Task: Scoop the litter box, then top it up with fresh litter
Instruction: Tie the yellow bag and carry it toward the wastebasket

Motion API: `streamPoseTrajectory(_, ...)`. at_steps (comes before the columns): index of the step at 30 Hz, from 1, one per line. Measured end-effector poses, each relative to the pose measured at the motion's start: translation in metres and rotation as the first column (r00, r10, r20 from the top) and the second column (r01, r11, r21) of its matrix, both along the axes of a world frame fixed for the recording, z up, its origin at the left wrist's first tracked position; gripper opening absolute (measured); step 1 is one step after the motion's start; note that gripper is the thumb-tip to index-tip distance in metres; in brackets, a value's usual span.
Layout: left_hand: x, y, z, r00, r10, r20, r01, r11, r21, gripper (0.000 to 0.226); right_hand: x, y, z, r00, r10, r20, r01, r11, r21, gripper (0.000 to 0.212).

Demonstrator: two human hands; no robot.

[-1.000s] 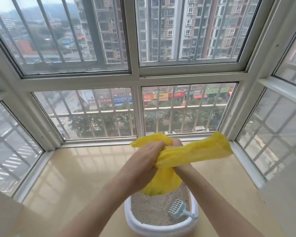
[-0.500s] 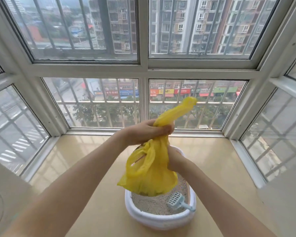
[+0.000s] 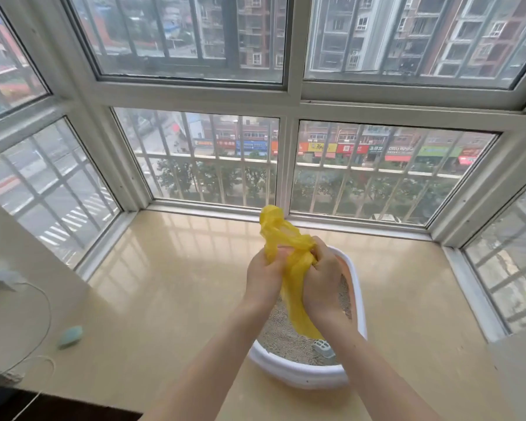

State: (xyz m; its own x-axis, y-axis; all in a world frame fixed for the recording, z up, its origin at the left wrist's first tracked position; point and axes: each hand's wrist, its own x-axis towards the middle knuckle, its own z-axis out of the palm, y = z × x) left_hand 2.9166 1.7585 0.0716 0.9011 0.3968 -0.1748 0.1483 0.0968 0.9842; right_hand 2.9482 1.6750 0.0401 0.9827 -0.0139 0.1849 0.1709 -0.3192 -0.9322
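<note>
1. Where the beige ledge (image 3: 164, 299) runs nearest, the white litter box (image 3: 298, 375) sits, a grey scoop (image 3: 322, 349) lying in its litter.
2. Above it, left hand (image 3: 263, 276) and right hand (image 3: 324, 279) each grip the bunched yellow bag (image 3: 289, 238).
3. Farther off stands the window (image 3: 286, 153).

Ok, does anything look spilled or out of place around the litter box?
Nothing stands out. The litter box sits upright with no litter visibly spilled on the ledge, the scoop lies inside, and both hands grip the yellow bag.
</note>
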Motion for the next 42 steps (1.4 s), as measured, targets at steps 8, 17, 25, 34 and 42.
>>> streamPoseTrajectory(8,-0.036,0.020,-0.043,0.976,0.042,0.212,-0.162,0.794,0.586,0.036,0.005,0.001,-0.011,0.981,0.110,-0.158,-0.155,0.937,-0.312,0.012)
streamPoseTrajectory(17,-0.038,0.018,-0.067,0.998,-0.065,0.009,0.051,0.858,0.510,0.031,-0.004,-0.001,-0.008,0.891,0.211,-0.401,-0.350,0.883,-0.313,0.006)
streamPoseTrajectory(25,-0.027,0.019,-0.066,0.988,-0.113,-0.102,0.149,0.849,0.507,0.007,-0.020,-0.011,-0.008,0.925,0.219,-0.311,-0.300,0.923,-0.242,0.013)
streamPoseTrajectory(34,-0.021,0.020,-0.061,0.954,-0.261,-0.147,0.299,0.862,0.410,0.036,-0.030,-0.024,-0.009,0.922,0.157,-0.355,-0.157,0.987,0.028,0.031)
streamPoseTrajectory(42,-0.020,0.014,-0.062,0.932,-0.357,-0.057,0.346,0.838,0.422,0.049,-0.020,-0.039,0.004,0.629,0.584,-0.513,-0.110,0.720,0.685,0.028)
